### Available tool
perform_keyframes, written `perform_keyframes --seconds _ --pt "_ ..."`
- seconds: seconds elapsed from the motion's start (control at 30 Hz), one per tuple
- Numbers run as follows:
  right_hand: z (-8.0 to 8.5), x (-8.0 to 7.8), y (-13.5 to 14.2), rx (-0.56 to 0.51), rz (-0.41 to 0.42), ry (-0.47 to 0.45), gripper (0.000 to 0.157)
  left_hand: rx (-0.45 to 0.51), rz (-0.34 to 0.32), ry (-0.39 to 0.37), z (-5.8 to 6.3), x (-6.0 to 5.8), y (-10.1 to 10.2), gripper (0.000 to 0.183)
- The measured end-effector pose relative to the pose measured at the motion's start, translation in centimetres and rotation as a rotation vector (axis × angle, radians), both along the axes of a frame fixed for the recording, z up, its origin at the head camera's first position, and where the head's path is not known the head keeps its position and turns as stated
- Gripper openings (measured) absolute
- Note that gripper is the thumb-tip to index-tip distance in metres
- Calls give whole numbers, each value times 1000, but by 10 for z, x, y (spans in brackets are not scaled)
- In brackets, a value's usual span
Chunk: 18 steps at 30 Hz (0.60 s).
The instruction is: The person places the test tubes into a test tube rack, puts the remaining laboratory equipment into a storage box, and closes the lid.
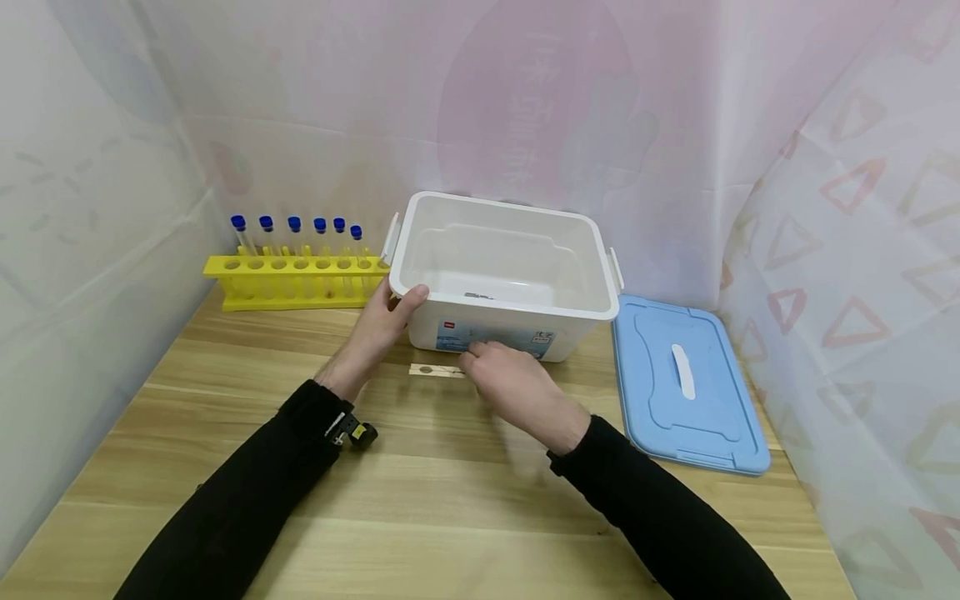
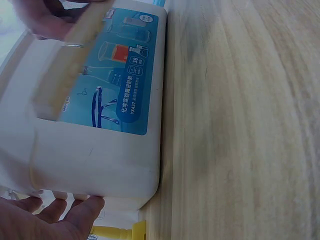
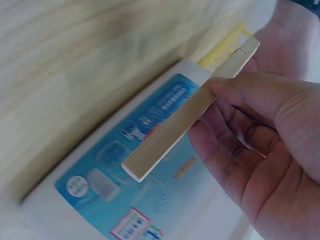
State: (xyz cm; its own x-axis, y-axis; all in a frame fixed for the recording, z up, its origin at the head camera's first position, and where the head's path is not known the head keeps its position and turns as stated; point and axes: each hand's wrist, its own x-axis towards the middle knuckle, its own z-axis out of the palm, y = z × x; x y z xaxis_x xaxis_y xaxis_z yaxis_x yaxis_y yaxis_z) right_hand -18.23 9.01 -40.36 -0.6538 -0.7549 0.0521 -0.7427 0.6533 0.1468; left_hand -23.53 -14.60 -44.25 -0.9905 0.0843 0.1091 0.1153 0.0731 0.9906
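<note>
My left hand (image 1: 377, 329) holds the front left corner of a white plastic storage box (image 1: 573, 332), thumb over the rim and fingers along its side wall. The box stands without its lid, and a blue printed label (image 2: 122, 70) covers part of its front. Between thumb and fingers, my right hand (image 1: 517, 383) pinches a wooden test tube clamp (image 3: 170, 127) in front of that label. A metal spring wire shows near one end of the clamp in the right wrist view. In the head view, my right hand hides the clamp's right part.
Left of the box, a yellow test tube rack (image 1: 300, 265) holds several tubes with blue caps. A blue lid (image 1: 652, 400) with a white handle lies flat at the right. Printed cloth (image 1: 675, 125) hangs around the wooden table (image 1: 420, 517).
</note>
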Motion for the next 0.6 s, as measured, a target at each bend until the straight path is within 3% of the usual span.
perform_keyframes --seconds 0.6 --pt "46 23 8 -85 76 204 18 -31 -5 -1 1 1 0 80"
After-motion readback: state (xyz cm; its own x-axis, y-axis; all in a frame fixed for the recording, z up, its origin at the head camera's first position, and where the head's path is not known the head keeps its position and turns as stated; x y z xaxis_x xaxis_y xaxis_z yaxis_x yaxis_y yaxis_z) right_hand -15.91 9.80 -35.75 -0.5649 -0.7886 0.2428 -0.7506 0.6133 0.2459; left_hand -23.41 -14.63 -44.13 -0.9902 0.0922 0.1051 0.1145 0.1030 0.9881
